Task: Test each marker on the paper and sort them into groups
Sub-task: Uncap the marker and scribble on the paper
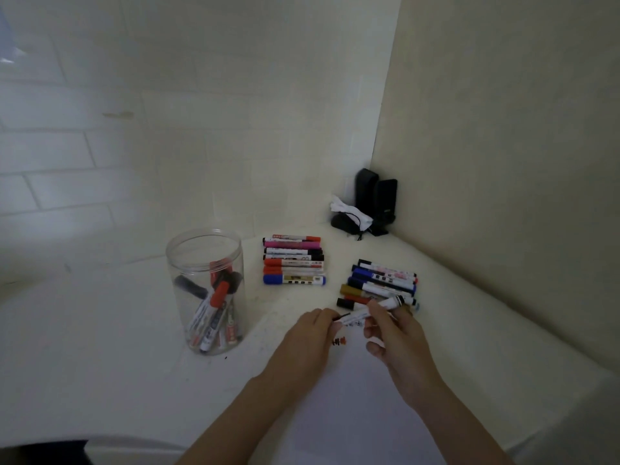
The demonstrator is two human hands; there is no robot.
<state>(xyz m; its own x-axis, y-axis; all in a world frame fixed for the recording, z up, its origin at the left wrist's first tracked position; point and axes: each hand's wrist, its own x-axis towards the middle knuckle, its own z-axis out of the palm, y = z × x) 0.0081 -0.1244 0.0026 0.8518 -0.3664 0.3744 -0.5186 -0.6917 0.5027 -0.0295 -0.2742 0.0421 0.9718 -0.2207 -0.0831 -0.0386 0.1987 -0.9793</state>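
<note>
Above the paper (355,391), left hand (312,333) and right hand (391,330) both grip one marker (359,317).

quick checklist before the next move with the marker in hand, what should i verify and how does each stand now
1. Marker gripped: ok, both the left hand and the right hand hold it.
2. Cap off for testing: cannot tell, the left grip covers that end.
3. Paper under the hands: ok, with small test marks already on it.
4. Room left to write on the paper: ok, most of it is blank.
5. Groups kept apart: ok, the far row and the right pile do not touch.
6. Markers left to test: ok, several stand in the jar.
</note>
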